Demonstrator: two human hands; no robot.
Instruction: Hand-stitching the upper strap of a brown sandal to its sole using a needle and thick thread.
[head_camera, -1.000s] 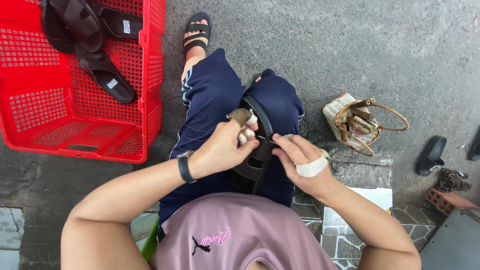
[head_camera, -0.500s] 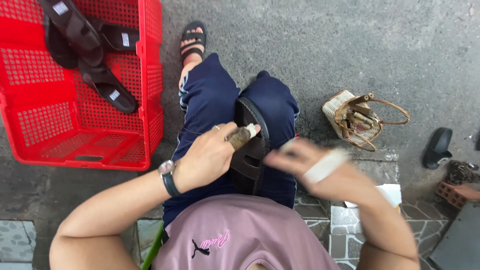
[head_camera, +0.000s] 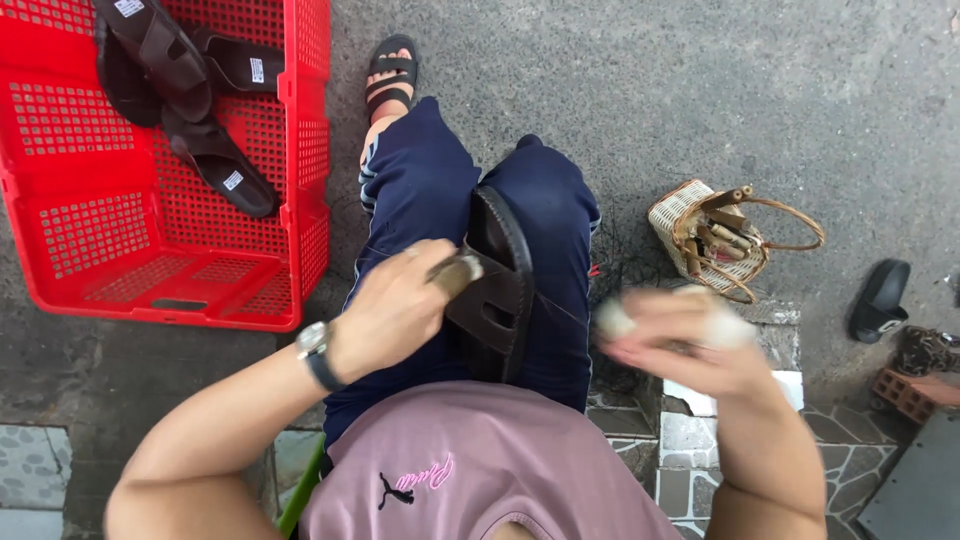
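A dark brown sandal (head_camera: 500, 290) lies sole-up on my lap, between my knees in navy trousers. My left hand (head_camera: 395, 312), with a watch on its wrist, presses against the sandal's left edge and grips it. A tan, wood-coloured handle (head_camera: 457, 272) pokes out between its fingers. My right hand (head_camera: 685, 335) is blurred and held out to the right of my knee, apart from the sandal. Its fingers, wrapped in white tape, are pinched together. A thin thread (head_camera: 562, 310) seems to run from the sandal toward it.
A red plastic crate (head_camera: 300, 200) with several dark sandals (head_camera: 175, 90) stands on the left. A small wicker basket of tools (head_camera: 715, 240) sits on the ground at the right, with a black shoe (head_camera: 880, 298) beyond it. My foot in a black sandal (head_camera: 388, 75) rests ahead.
My right hand has pulled away from the sandal, out to the right. My left hand has stayed on the sandal, shifting slightly lower along its edge.
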